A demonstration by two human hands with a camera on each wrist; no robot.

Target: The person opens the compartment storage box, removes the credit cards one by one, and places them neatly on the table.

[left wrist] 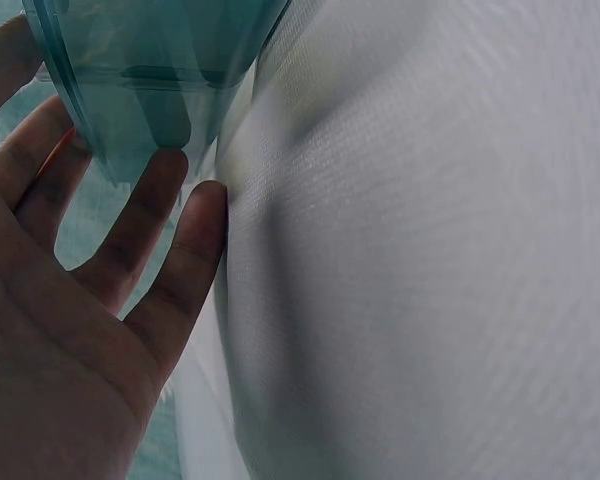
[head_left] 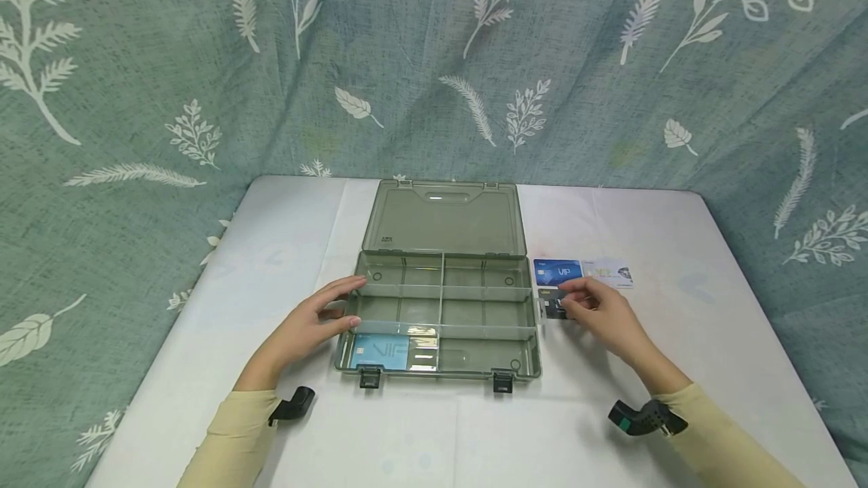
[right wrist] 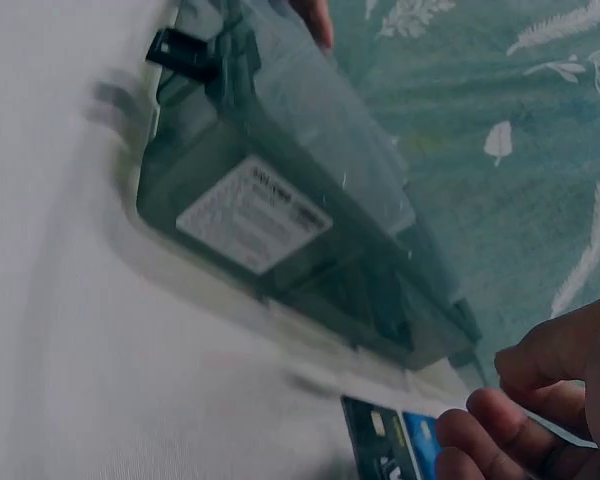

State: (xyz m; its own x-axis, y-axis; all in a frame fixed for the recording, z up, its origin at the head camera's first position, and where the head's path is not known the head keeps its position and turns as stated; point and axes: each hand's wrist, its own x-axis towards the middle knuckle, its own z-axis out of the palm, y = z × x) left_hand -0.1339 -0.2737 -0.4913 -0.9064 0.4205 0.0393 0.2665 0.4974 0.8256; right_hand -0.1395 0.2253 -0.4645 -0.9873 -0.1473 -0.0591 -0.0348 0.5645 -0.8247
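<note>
A grey-green translucent organizer box [head_left: 437,352] stands with its lid [head_left: 444,218] swung back. A light-blue card [head_left: 381,352] lies in its front-left compartment. My left hand [head_left: 312,328] rests at the box's left side, thumb and forefinger on the rim; in the left wrist view, other extended fingers are by the outer wall. Right of the box, my right hand [head_left: 603,315] hovers over a black card [head_left: 552,304], fingers loosely bent and partly covering it. In the right wrist view nothing shows between those fingers. Behind the black card lie a blue VIP card [head_left: 557,272] and a whitish card [head_left: 613,274].
Clear dividers [head_left: 484,292] split the box into several compartments. Two dark latches [head_left: 503,382] stick out at its front. White cloth covers the table [head_left: 434,443], and a leaf-patterned curtain [head_left: 407,59] hangs behind and at both sides.
</note>
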